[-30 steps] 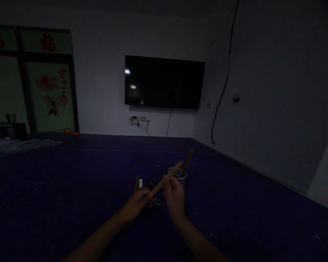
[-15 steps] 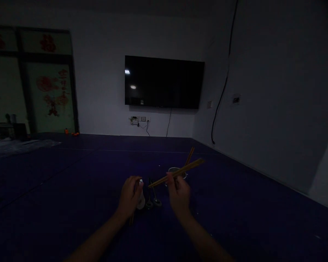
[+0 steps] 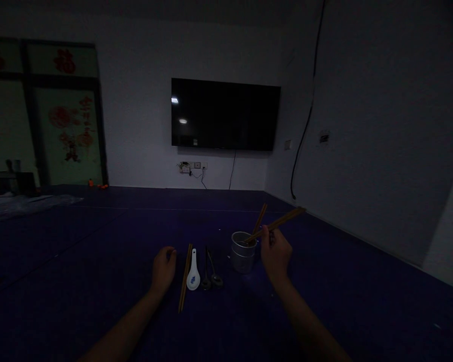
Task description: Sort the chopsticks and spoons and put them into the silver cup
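My right hand (image 3: 277,254) is closed around a bundle of wooden chopsticks (image 3: 291,214). Their lower ends lean in over the rim of a grey metal cup (image 3: 243,260). Other chopsticks (image 3: 259,218) stand tilted inside this cup. To the left, my left hand (image 3: 163,269) hovers with fingers loosely curled, thumb a little apart and nothing visible in it. Just right of that hand lie a pair of chopsticks (image 3: 185,279), a white soup spoon with a blue pattern (image 3: 193,279) and two dark metal spoons, one (image 3: 206,283) beside the other (image 3: 216,280).
Everything stands on a dark blue floor surface (image 3: 109,241) in a dim room. A wall-mounted television (image 3: 226,114) and sockets with cables (image 3: 192,166) are at the back. Clear plastic sheeting (image 3: 33,203) lies far left, and a black cable (image 3: 304,141) hangs at the right.
My right hand has carried the chopsticks rightward to the cup, their ends now over its rim. My left hand has drawn left, away from the white spoon, uncovering it and the chopsticks beside it.
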Motion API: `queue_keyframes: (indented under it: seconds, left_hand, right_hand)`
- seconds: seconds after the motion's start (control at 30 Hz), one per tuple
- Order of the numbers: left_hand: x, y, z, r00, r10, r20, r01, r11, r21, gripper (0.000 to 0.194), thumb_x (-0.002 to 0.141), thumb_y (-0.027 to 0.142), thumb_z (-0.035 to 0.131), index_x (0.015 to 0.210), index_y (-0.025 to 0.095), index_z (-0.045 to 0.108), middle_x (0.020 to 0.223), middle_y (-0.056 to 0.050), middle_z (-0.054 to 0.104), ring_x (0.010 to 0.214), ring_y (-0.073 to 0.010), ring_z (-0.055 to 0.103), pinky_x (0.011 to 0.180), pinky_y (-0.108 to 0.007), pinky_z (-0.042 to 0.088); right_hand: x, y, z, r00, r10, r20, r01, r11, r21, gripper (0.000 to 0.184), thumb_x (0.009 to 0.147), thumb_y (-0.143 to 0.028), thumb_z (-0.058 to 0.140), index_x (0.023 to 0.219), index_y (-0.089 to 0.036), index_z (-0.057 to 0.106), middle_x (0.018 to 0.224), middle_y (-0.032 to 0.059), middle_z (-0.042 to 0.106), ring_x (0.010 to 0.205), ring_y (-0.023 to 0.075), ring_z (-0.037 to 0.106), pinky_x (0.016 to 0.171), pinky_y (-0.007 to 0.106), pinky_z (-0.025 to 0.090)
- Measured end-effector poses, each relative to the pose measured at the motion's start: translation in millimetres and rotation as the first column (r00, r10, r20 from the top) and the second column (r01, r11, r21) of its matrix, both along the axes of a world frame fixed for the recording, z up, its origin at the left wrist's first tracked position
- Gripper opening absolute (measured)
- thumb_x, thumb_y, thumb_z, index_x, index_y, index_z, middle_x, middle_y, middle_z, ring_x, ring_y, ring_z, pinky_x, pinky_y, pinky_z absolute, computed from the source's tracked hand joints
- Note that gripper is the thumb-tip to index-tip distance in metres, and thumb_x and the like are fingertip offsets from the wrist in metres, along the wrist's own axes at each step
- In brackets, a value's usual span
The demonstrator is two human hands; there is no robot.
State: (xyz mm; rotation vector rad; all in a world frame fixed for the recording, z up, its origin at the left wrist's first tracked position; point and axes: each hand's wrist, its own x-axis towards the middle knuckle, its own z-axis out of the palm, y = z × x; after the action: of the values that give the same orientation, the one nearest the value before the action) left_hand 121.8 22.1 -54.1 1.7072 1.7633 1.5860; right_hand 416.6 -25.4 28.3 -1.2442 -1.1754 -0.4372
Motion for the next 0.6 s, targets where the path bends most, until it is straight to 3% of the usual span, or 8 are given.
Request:
queue_keyframes:
  seconds: [0.37, 0.6]
  left_hand:
    - [2.7, -2.8, -0.1, 0.996, -0.072, 0.048, 0.073, 0.997, -0.016, 0.028, 0.077, 0.035, 0.044, 0.087, 0.017, 0.063, 0.092, -0.01, 0.069, 0.091, -0.0234, 0.064, 0.083, -0.038, 0.049]
    - [4.6, -6.5, 4.0, 0.995, -0.091, 0.035, 0.093, 0.994, -0.062, 0.026, 0.077, 0.033, 0.045, 0.086, 0.017, 0.064, 0.091, -0.009, 0.07, 0.089, -0.0231, 0.065, 0.081, -0.036, 0.049]
  right_hand:
    - [8.8, 8.7, -5.5, 0.999, 0.04, 0.009, -0.038, 0.987, -0.156, 0.053, 0.089, -0.061, 0.03, 0.062, -0.02, 0.051, 0.055, 0.0039, 0.056, 0.048, 0.0158, 0.049, 0.05, 0.026, 0.029]
    - [7.7, 13.8, -15.1, 0.993, 0.109, 0.044, -0.095, 0.965, -0.246, 0.048, 0.09, -0.054, 0.033, 0.068, -0.018, 0.057, 0.061, 0.0063, 0.062, 0.054, 0.0173, 0.055, 0.052, 0.026, 0.032]
